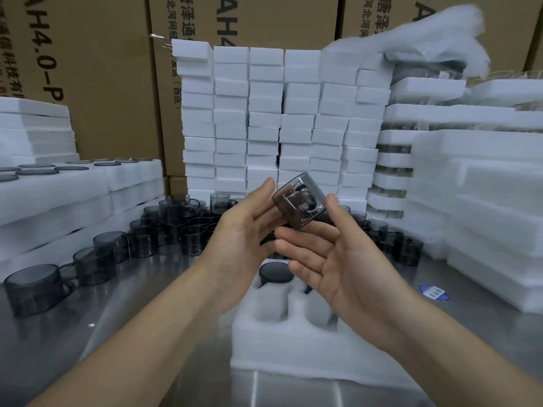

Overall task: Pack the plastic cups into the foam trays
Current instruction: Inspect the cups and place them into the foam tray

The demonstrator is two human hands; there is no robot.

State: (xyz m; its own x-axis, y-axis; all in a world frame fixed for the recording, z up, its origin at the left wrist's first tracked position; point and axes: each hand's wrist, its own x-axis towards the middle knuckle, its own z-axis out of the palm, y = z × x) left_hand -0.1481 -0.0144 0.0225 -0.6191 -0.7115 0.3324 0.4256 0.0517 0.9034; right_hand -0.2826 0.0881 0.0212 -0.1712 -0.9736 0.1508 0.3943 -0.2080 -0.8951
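Observation:
A smoky grey plastic cup [299, 202] is held tilted above the table, its base turned toward me. My right hand [338, 259] pinches it, thumb on its right side and forefinger under its lower edge. My left hand [244, 230] is beside it, fingers straight, the thumb touching the cup's left rim. Below the hands lies a white foam tray [293, 348] with round pockets. One grey cup [276, 273] sits in its far left pocket. The two near pockets hold nothing. My right hand hides the far right pocket.
Several loose grey cups [176, 227] stand on the steel table [117, 333] behind and left of the tray. Filled foam trays [73, 186] are stacked at left. Foam blocks [264, 113] rise at the back, with more foam stacks [484, 201] at right. Cardboard boxes [102, 83] stand behind.

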